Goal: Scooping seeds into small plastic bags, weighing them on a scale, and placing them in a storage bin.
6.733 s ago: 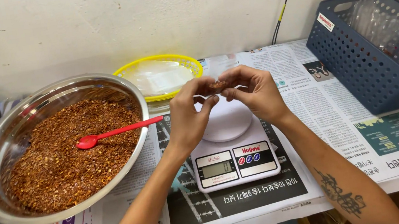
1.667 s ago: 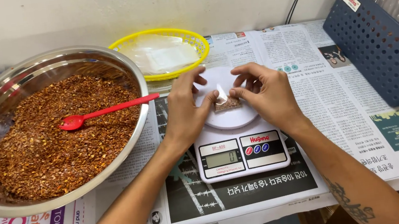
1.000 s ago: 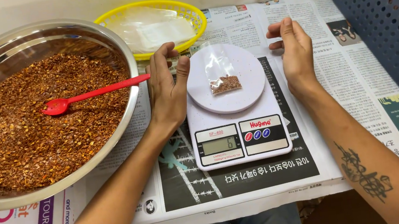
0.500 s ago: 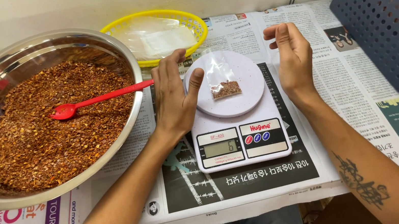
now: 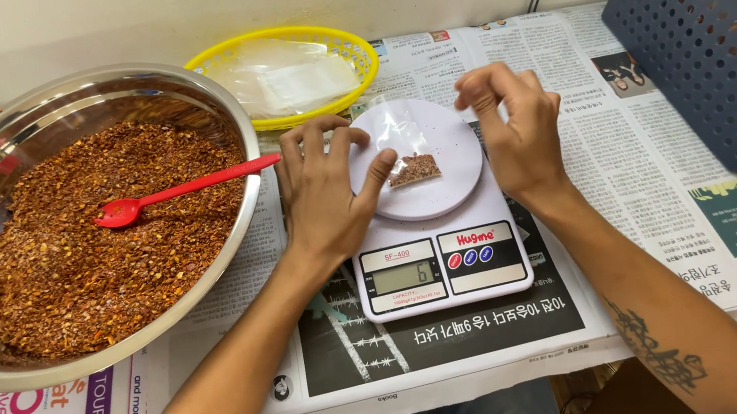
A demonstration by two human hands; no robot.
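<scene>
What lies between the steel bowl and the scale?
The left hand, over newspaper, with its thumb reaching the small bag on the scale; the head view shows it.

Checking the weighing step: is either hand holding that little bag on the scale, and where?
Neither clearly holds it. The left hand thumb touches the small bag at its left edge; the right hand hovers apart.

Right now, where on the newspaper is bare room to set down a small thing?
Bare newspaper lies between the white kitchen scale and the blue perforated plastic basket, right of the right hand. Crowded: the left hand fills the gap between the scale and the steel bowl of red flakes; the yellow basket sits behind.
</scene>
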